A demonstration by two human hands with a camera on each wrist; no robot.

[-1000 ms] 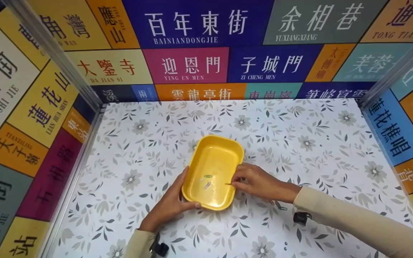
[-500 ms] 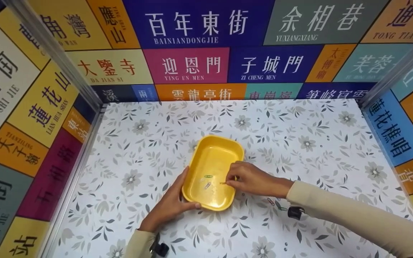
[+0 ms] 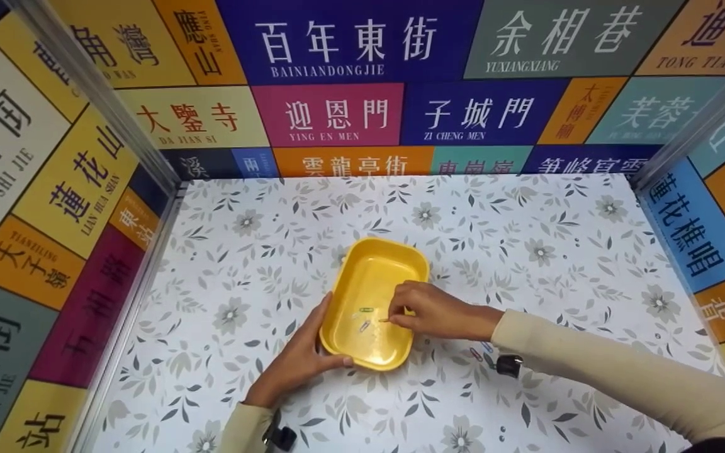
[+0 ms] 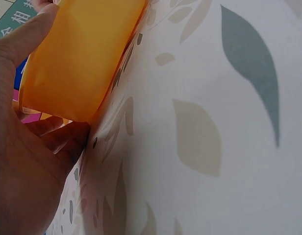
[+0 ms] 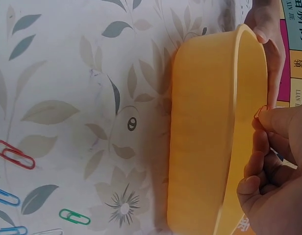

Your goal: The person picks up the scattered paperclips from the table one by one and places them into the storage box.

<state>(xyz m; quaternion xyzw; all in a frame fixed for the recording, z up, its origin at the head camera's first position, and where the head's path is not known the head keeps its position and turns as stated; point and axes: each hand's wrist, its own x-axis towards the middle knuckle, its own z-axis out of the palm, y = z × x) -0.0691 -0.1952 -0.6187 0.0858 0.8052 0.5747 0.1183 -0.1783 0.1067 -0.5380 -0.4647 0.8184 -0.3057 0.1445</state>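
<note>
head view, near to far: the left hand (image 3: 296, 358) braces the yellow tray (image 3: 362, 277) at its near corner, thumb on the rim. the right hand (image 3: 428, 311) pinches a paper clip (image 5: 259, 111) over the tray, where two clips (image 3: 364, 318) already lie. the step looks like dropping it in; next calls for loosening the pinch, then reaching the loose clips (image 5: 13, 154) on the floral tabletop (image 3: 526, 239).

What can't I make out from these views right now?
- Paper clip pinched by the right hand: colour unsure; fingers cover most of it in the right wrist view, too small in the head view.
- Tray inside: unseen by both wrist views.
- Clips on the table: the right arm hides most in the head view.
</note>
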